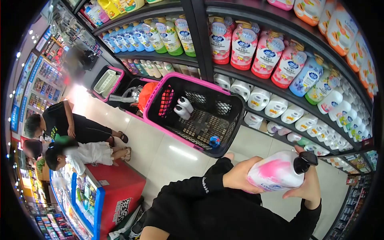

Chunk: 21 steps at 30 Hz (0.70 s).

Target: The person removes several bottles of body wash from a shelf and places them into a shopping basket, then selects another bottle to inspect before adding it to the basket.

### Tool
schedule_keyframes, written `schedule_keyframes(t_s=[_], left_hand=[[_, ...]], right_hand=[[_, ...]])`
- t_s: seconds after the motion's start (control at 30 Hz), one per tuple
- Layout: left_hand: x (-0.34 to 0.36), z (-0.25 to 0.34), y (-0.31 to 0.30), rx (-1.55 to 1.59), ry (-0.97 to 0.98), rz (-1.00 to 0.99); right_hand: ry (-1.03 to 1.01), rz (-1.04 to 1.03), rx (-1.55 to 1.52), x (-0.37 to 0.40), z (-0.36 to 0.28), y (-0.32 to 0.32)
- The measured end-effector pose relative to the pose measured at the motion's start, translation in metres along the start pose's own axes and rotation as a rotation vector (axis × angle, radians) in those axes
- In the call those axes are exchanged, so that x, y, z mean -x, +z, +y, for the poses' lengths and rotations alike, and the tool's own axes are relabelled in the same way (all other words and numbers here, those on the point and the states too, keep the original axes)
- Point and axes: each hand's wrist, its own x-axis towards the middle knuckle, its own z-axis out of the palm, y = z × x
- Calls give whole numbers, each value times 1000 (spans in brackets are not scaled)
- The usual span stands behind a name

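A white and pink pump bottle [272, 171] with a black pump head lies tilted across my two hands, in front of my body. My left hand [240, 176] is wrapped round its base end. Around the pump end is my right hand [311, 188], with its thumb below the bottle and its fingers partly hidden behind the black pump. A black shopping basket with a pink rim [168, 136] stands ahead of me, to the left of the bottle. Inside it are two white bottles [184, 108] with black caps and a small blue item [215, 141].
Shelves [256, 78] ahead and right hold rows of pink, blue, green and white bottles. More baskets [108, 82] with an orange-red bag stand beyond mine. Two people [80, 124] are by a red and blue display freezer [116, 192] at left. Tiled floor [160, 154] lies below.
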Motion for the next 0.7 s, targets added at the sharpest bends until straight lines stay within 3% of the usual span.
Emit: schedule_keyframes(t_s=[0.17, 0.2, 0.3, 0.5, 0.57, 0.7], left_hand=[[35, 1, 26, 95, -75, -11], [41, 4, 26, 44, -64, -11], [55, 13, 23, -23, -25, 11], [74, 14, 1, -97, 49, 106], [75, 11, -11, -105, 80, 140], [79, 1, -45, -44, 86, 168]], right_hand=[[-11, -125, -13, 32, 2, 7], [91, -88, -210, 34, -10, 14], [104, -184, -242, 36, -26, 17], [-47, -285, 50, 16, -59, 31], [-18, -285, -8, 3, -65, 41], [-144, -347, 148, -41, -80, 58]])
